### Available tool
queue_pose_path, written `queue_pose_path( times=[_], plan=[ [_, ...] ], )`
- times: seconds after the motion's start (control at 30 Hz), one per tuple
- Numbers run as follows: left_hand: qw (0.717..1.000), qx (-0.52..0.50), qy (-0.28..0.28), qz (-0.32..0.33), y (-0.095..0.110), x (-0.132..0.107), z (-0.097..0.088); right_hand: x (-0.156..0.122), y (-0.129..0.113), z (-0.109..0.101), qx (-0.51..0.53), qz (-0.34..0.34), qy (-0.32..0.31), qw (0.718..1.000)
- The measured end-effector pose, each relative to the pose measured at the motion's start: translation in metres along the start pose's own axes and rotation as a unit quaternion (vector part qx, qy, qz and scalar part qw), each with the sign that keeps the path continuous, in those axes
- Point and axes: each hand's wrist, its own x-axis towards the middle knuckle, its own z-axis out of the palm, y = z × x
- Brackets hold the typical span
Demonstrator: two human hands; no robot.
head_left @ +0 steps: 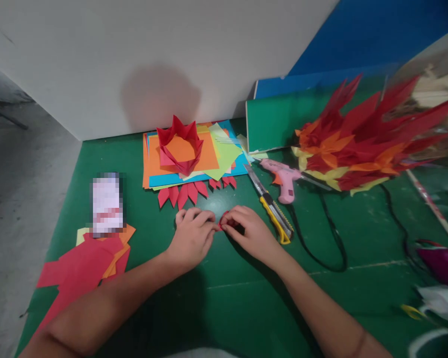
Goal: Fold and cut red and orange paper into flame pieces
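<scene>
Between my two hands, low over the green table, is a small piece of red paper point(220, 227), mostly covered by fingers. My left hand point(194, 233) pinches its left side between thumb and fingertips. On the other side my right hand point(248, 229) is closed on the same piece, which seems curled there. Just beyond my hands lie several red paper petals point(187, 194). A red pointed paper ring point(181, 146) sits on a stack of coloured paper point(209, 164). Right of my right hand are a yellow utility knife point(274, 211), blade out, and a pink glue gun point(282, 178).
A phone-like object point(106, 204), blurred out, lies on red and orange paper pieces point(87, 258) at left. A spiky red-and-orange paper bundle point(366, 139) fills the right back. The black cord point(334, 266) loops across the green table point(239, 318). A white board point(194, 44) stands behind.
</scene>
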Motion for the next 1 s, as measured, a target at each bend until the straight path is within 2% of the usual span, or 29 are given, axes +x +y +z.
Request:
queue_pose_path(
  times=[0.23, 0.33, 0.57, 0.7, 1.0],
  plan=[
    [0.995, 0.013, 0.031, 0.092, -0.008, -0.005, -0.001, 0.001, -0.001, -0.002, 0.003, -0.001, -0.006, 1.0],
    [0.99, 0.025, 0.021, 0.134, -0.009, -0.005, -0.001, 0.001, -0.001, -0.001, 0.002, 0.001, -0.008, 1.0],
    [0.992, 0.034, -0.033, 0.116, -0.007, -0.004, -0.005, -0.001, -0.001, -0.002, -0.004, -0.016, -0.001, 1.0],
    [0.992, 0.005, -0.063, 0.111, -0.007, -0.001, -0.008, -0.003, 0.001, -0.007, -0.01, -0.03, 0.006, 0.999],
    [0.983, -0.038, -0.096, 0.154, -0.008, -0.004, -0.007, -0.004, 0.007, -0.01, -0.058, -0.076, 0.028, 0.995]
  ],
)
